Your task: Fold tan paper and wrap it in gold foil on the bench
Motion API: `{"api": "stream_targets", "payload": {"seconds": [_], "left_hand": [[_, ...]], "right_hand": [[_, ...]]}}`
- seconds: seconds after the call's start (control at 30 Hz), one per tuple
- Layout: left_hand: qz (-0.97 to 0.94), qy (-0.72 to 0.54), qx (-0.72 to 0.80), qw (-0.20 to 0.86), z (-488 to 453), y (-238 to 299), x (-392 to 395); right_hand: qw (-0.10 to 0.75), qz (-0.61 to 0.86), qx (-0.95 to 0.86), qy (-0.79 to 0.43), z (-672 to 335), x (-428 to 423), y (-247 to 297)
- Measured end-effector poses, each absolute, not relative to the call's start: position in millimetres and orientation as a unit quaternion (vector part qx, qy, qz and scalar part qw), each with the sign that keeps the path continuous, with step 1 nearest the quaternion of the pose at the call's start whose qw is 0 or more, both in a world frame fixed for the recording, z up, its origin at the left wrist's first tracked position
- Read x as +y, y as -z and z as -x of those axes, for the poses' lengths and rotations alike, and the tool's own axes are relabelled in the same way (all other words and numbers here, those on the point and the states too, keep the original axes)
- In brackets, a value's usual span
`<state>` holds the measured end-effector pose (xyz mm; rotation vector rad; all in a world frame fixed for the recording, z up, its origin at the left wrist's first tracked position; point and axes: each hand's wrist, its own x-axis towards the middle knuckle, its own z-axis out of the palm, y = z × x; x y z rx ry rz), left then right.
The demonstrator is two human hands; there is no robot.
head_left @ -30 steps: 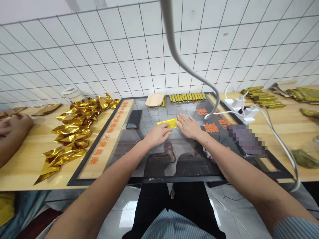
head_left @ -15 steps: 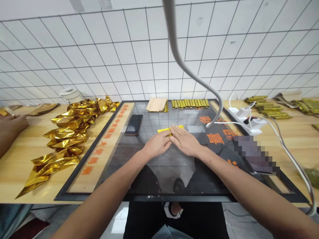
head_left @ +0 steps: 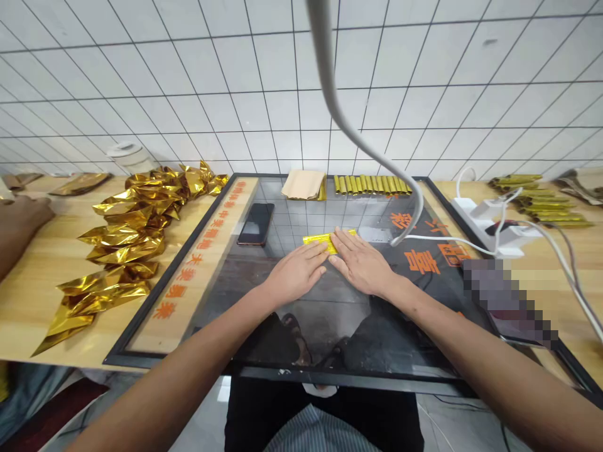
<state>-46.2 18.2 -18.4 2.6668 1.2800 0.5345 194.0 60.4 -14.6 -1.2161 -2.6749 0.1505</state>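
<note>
A strip of shiny gold foil paper (head_left: 313, 239) lies flat on the dark glass panel (head_left: 325, 314). My left hand (head_left: 298, 271) rests with its fingers stretched out over the left part of the strip. Beside it, my right hand (head_left: 358, 262) lies flat, fingertips pressing on the right part. Both palms face down, and neither hand wraps around the foil. A bit of the strip shows in the gap between them; the rest is hidden beneath the fingers.
Behind the hands are a stack of tan-backed paper (head_left: 304, 184) and a row of rolled gold tubes (head_left: 372, 184). A phone (head_left: 255, 224) lies left, near folded gold foil pieces (head_left: 127, 238). Right are a power strip (head_left: 483, 223) and a hanging white cable (head_left: 348, 122). Another person's hand (head_left: 23, 220) is far left.
My hands have drawn slightly apart, so more of the gold foil shows between and beside the fingers. The camera view has shifted a little; the surrounding things look unmoved.
</note>
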Motion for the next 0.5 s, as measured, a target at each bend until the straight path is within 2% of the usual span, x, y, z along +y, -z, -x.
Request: {"api": "stream_targets", "payload": {"seconds": [0.33,0.5], "left_hand": [[-0.844,-0.101,0.527,0.004,57.5,9.5,-19.2],[-0.837,-0.084,0.539,-0.029,55.9,6.0,-27.1]], "right_hand": [[0.079,0.41,-0.909,-0.007,-190.6,57.1,9.4],[0.097,0.408,-0.908,-0.005,-190.1,55.6,13.2]]}}
